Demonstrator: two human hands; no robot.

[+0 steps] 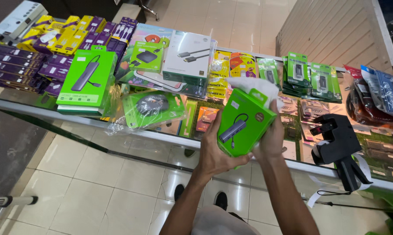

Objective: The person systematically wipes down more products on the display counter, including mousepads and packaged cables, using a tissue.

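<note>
The left hand (214, 150) gripped a green box (245, 122) from below and along its left edge, thumb laid across the lower front, holding it tilted above the near edge of the glass counter (170, 138). The right hand (272, 137) was clenched on the box's right side, with a white cloth (258, 89) bunched between its fingers and the top of the box. To wipe such a box well, the judgement was that the left hand should keep it steady by the edges while the cloth passed flat over the printed face, lightly enough not to dent the card.

On the counter just beside the hands stood a black price gun (338, 139), and to the left lay a bagged mouse (152, 105) and a stack of matching green boxes (84, 80).

The right fingers were mostly hidden behind the box and cloth. The back of the box could not be seen, and the goods under the glass were blurred by reflections.
</note>
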